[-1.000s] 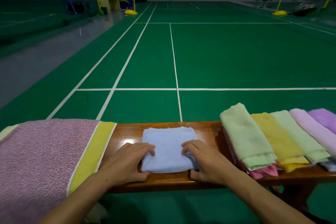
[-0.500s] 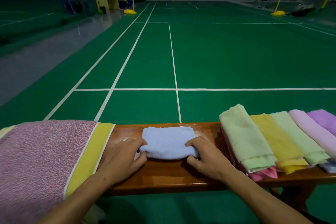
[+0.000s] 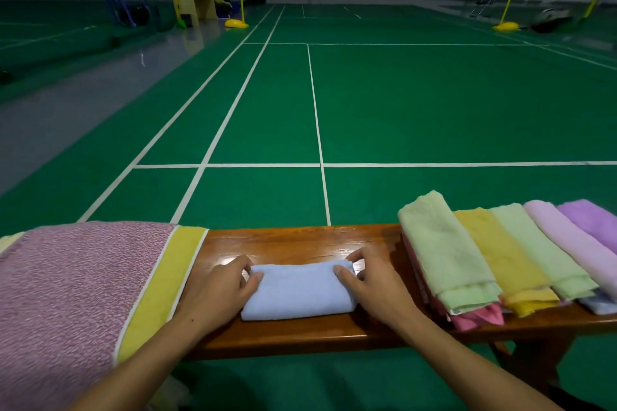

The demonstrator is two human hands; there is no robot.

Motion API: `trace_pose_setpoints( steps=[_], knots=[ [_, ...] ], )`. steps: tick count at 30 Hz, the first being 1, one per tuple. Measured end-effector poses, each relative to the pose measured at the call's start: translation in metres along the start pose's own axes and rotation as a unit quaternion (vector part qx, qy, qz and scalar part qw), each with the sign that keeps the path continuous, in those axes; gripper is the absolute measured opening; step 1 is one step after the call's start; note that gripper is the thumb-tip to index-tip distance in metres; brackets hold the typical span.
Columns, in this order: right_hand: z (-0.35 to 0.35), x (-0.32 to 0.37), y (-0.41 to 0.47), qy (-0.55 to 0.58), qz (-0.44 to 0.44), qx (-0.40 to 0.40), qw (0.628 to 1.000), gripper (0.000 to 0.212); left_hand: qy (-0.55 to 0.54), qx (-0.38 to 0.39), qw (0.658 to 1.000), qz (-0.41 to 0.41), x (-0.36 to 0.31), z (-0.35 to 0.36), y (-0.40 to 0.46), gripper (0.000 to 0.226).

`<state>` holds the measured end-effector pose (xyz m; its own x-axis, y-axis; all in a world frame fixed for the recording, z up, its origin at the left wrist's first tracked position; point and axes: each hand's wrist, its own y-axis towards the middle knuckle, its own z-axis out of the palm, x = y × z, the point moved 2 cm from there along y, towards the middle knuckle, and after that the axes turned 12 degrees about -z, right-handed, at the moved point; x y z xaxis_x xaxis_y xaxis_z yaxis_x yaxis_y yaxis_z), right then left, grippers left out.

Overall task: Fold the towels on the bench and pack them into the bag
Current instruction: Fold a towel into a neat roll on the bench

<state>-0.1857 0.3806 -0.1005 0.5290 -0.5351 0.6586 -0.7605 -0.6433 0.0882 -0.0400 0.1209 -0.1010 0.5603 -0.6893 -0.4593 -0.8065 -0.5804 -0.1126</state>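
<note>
A light blue towel (image 3: 298,292) lies folded into a narrow strip on the wooden bench (image 3: 300,240). My left hand (image 3: 217,290) pinches its left end between thumb and fingers. My right hand (image 3: 374,287) pinches its right end the same way. A pink bag with a yellow band (image 3: 76,294) covers the bench's left part. To the right lie several unfolded towels side by side: a pale green towel (image 3: 444,257) over a pink one (image 3: 480,317), a yellow towel (image 3: 507,264), another green towel (image 3: 541,253), a pink-lilac towel (image 3: 574,240) and a purple towel (image 3: 597,220).
The bench's near edge runs just below my hands, with green court floor (image 3: 400,110) beyond and beneath. A bench leg (image 3: 531,364) stands at lower right. Far off are a net, yellow posts and a blue ladder frame.
The blue towel's near half was folded away from me, then the fold came back toward the near edge, making a narrower strip. Both hands shifted from pressing its front edge to gripping its two ends.
</note>
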Motion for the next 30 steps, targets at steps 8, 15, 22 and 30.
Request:
trace_pose_setpoints(
  steps=[8, 15, 22, 30],
  knots=[
    [0.004, 0.019, 0.006, -0.230, -0.218, -0.092, 0.944, 0.040, 0.049, -0.083, 0.979, 0.178, -0.009, 0.004, -0.005, 0.044],
    [0.025, 0.015, 0.002, -0.272, -0.254, 0.111, 0.922, 0.053, 0.179, 0.010, 0.972, 0.152, -0.016, 0.013, -0.010, 0.064],
    [0.013, 0.032, -0.003, -0.198, -0.152, 0.126, 0.960, 0.041, 0.049, -0.046, 0.997, -0.048, -0.002, -0.002, 0.000, 0.059],
    [0.024, 0.032, 0.004, 0.008, -0.115, 0.146, 0.983, 0.077, -0.286, 0.163, 0.943, -0.042, -0.008, -0.005, 0.016, 0.047]
  ],
)
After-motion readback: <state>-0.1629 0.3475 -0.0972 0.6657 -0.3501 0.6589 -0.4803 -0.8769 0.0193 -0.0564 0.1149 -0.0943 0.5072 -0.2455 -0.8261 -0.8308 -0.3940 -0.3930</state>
